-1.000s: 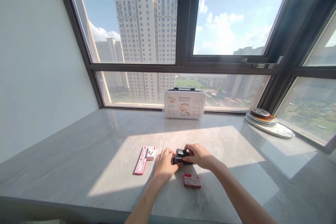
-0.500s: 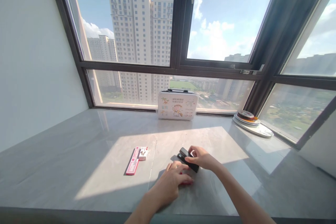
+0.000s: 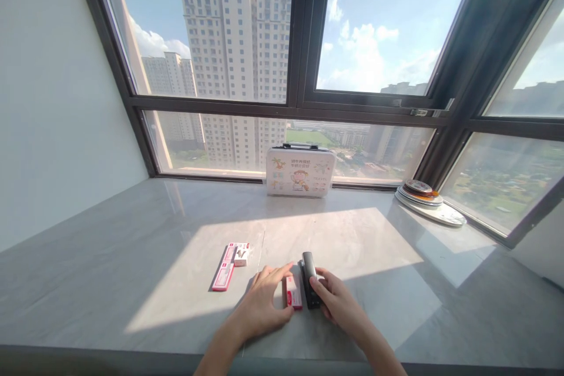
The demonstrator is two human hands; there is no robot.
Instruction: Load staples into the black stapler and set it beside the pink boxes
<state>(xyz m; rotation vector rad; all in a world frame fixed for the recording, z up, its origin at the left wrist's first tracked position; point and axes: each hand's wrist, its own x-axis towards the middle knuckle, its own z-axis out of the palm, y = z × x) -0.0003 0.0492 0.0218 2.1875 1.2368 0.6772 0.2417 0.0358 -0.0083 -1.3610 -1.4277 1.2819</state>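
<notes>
Right hand (image 3: 338, 301) gripping the stapler (image 3: 309, 263), left hand (image 3: 262, 302) bracketing the red box (image 3: 294, 295), hold unclear — one sideways stapler bump could skew that box!

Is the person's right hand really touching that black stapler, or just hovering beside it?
Touching. The head view shows the right hand against the black stapler, its thumb lying across the top.

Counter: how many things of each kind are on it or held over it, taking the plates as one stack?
Stapler: 1
Boxes: 4
Case: 1
Plate stack: 1
Total: 7
</notes>
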